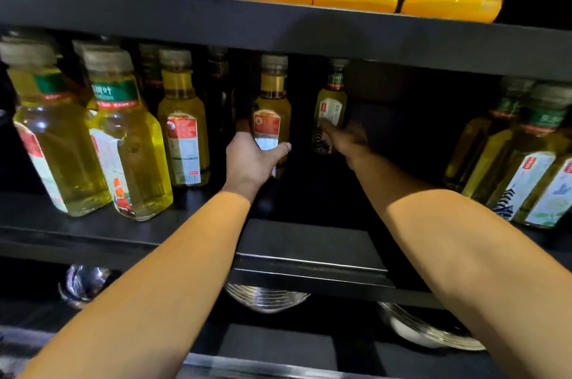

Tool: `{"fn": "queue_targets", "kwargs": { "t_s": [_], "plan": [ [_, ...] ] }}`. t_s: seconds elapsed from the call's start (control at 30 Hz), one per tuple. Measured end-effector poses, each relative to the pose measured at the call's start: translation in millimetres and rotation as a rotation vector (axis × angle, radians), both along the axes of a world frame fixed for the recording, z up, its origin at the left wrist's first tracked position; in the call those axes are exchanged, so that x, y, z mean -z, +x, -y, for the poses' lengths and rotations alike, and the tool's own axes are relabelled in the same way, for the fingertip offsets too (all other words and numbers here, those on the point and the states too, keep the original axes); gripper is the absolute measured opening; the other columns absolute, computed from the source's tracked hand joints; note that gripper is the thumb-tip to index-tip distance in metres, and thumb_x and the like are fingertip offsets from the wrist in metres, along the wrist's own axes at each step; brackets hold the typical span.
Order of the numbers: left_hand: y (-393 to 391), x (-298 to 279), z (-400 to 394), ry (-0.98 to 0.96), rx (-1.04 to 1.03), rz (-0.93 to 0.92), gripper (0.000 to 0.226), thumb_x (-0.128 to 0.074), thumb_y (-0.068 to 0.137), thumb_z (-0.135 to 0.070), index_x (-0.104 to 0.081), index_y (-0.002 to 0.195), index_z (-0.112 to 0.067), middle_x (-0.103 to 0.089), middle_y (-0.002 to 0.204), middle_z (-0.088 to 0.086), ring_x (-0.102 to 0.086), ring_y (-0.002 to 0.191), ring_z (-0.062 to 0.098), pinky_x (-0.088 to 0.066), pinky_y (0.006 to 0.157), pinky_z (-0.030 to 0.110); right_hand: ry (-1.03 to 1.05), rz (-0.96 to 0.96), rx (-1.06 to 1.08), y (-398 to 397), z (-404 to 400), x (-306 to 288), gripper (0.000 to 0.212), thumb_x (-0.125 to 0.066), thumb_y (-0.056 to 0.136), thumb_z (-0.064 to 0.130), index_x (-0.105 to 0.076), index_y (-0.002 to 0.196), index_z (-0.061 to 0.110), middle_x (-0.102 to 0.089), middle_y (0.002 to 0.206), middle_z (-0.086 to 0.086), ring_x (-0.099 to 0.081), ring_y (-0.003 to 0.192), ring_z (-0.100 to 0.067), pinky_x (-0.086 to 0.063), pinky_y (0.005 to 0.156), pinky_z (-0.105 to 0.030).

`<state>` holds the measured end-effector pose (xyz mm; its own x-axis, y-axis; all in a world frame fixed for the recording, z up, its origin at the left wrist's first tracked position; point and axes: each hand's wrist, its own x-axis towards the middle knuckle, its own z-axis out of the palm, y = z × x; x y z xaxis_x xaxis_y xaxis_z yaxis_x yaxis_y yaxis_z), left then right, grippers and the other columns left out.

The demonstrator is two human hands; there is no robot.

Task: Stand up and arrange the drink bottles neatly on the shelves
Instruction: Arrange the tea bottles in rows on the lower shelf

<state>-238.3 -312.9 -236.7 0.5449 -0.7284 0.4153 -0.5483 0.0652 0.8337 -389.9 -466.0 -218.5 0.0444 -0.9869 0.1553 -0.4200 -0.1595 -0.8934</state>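
2 hands (252, 158) (346, 137) grip 2 upright yellow-drink bottles (272, 100) (331, 106).

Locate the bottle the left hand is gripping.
In the head view, the bottle stands upright mid-frame on the middle shelf, gripped low by the left hand, just left of the smaller-looking bottle the right hand holds.

1. The green neck band (115, 91) of the second tea bottle (130, 137) from the left carries pale characters, too blurred to make out
2. The red strip below that band has small white print, which cannot be read
3. The red-and-white label (183, 143) on the third bottle shows print and a small red tag low down, all illegible
4. Labels on the other bottles are blurred; no word, brand or number can be read anywhere
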Motion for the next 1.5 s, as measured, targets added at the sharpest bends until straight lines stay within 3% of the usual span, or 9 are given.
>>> {"fn": "queue_targets", "kwargs": {
  "t_s": [0.33,0.53,0.77,0.93,1.03,1.13,1.27,1.37,1.5],
  "plan": [
    [4,2,9,0.012,-0.018,0.023,0.043,-0.084,0.071,-0.042,-0.053,0.087,-0.016,-0.06,0.107,0.011,-0.057,0.099,0.02,-0.044,0.079,0.022,-0.138,-0.034,0.03,7,-11,0,0.066,-0.071,0.086,0.042,-0.049,0.138,0.007,-0.058,0.135,-0.013,-0.055,0.125,-0.03,-0.04,0.096,-0.027],
    [-1,-5,-2,0.073,0.06,-0.041,0.043,-0.084,0.067,-0.041,-0.066,0.091,-0.01,-0.07,0.093,0.009,-0.067,0.087,0.022,-0.056,0.077,0.033,-0.142,0.03,0.002,-35,-76,5,0.055,-0.072,0.084,0.04,-0.053,0.129,0.016,-0.065,0.124,-0.006,-0.062,0.113,-0.026,-0.05,0.097,-0.04],
    [-38,-10,-39,0.115,0.395,-0.127,0.047,-0.079,0.076,-0.014,-0.059,0.117,-0.026,-0.067,0.109,-0.004,-0.064,0.099,0.014,-0.052,0.081,0.021,-0.103,0.02,-0.018,-97,-147,2,0.055,-0.066,0.09,0.037,-0.045,0.137,0.018,-0.059,0.131,-0.004,-0.058,0.117,-0.024,-0.044,0.091,-0.03],
    [-53,-8,-62,0.043,0.769,-0.385,0.071,-0.065,0.063,0.002,-0.054,0.133,-0.008,-0.068,0.109,0.008,-0.063,0.1,0.021,-0.052,0.091,0.033,-0.042,0.065,0.004,-137,-178,2,0.057,-0.061,0.095,0.037,-0.038,0.144,0.022,-0.054,0.131,-0.001,-0.053,0.117,-0.019,-0.038,0.089,-0.027],
    [-75,-14,-76,-0.066,0.536,-0.437,0.085,-0.067,0.057,-0.009,-0.046,0.139,-0.009,-0.06,0.118,0.002,-0.057,0.105,0.014,-0.05,0.086,0.022,-0.014,0.073,-0.003,-150,-183,3,0.061,-0.062,0.094,0.036,-0.034,0.147,0.024,-0.053,0.133,-0.001,-0.052,0.119,-0.021,-0.039,0.091,-0.029],
    [-111,-16,-88,-0.118,0.266,-0.143,0.084,-0.075,0.06,-0.043,-0.045,0.136,-0.022,-0.046,0.127,0.001,-0.052,0.111,0.009,-0.041,0.096,0.013,-0.022,0.044,0.01,-154,-185,3,0.064,-0.064,0.091,0.038,-0.036,0.146,0.023,-0.055,0.134,-0.005,-0.054,0.119,-0.028,-0.045,0.098,-0.039],
    [-139,-19,-84,-0.134,0.041,0.026,0.082,-0.085,0.069,-0.034,-0.043,0.137,-0.018,-0.039,0.121,-0.003,-0.046,0.114,0.013,-0.035,0.095,0.015,-0.067,-0.001,0.0,-165,-189,6,0.055,-0.064,0.091,0.035,-0.042,0.138,0.018,-0.061,0.121,-0.008,-0.058,0.107,-0.028,-0.044,0.082,-0.032],
    [-129,-19,-83,-0.1,0.063,0.03,0.073,-0.083,0.073,-0.024,-0.047,0.136,-0.018,-0.051,0.12,-0.007,-0.051,0.107,0.005,-0.036,0.091,0.005,-0.067,-0.028,-0.024,-179,-192,4,0.046,-0.065,0.091,0.033,-0.048,0.13,0.015,-0.062,0.105,-0.005,-0.058,0.091,-0.022,-0.04,0.071,-0.027],
    [-120,-18,-86,-0.06,0.264,-0.115,0.074,-0.08,0.071,-0.012,-0.047,0.137,-0.018,-0.065,0.116,-0.007,-0.064,0.107,0.006,-0.052,0.093,0.026,-0.081,-0.055,-0.046,-194,-197,4,0.043,-0.065,0.091,0.038,-0.057,0.119,0.007,-0.06,0.09,0.004,-0.056,0.083,-0.013,-0.036,0.055,-0.011]
  ]
}}
